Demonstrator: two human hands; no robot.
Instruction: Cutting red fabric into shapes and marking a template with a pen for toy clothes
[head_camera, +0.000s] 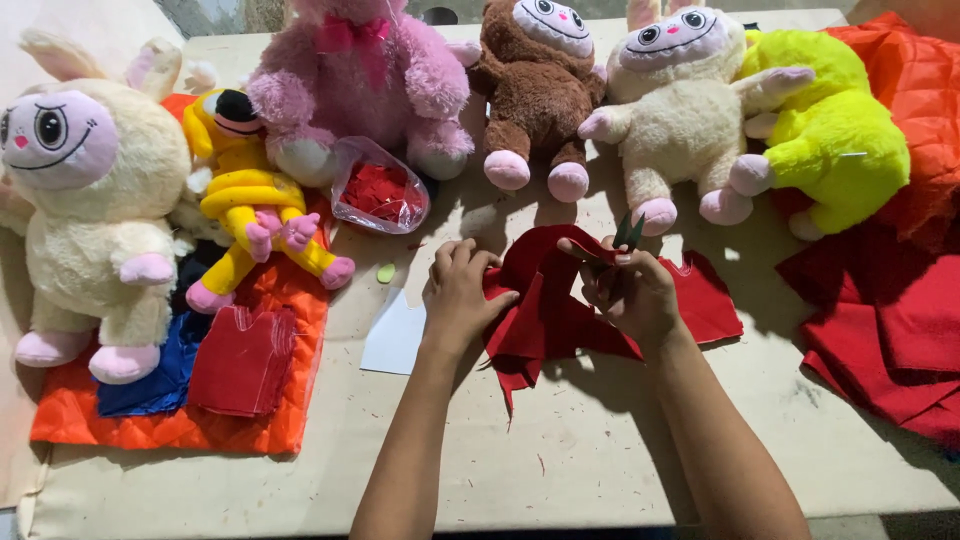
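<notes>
Left hand (458, 295) and right hand (628, 290) grip red felt (548, 310) between them.

Plush toys (540, 90) line the table (600, 450) behind the cloth (545, 310), with a bag (380, 190), seemingly of scraps, to its left

At your eleven o'clock a fluffy pink plush bear (365, 75) sits on the beige counter (600, 450), a clear plastic bag of red scraps (380, 190) touching its feet. At nine o'clock you have a cream long-eared plush doll (90, 200) on an orange quilted cloth (170, 425). At two o'clock lies a neon yellow plush toy (835, 140).
</notes>
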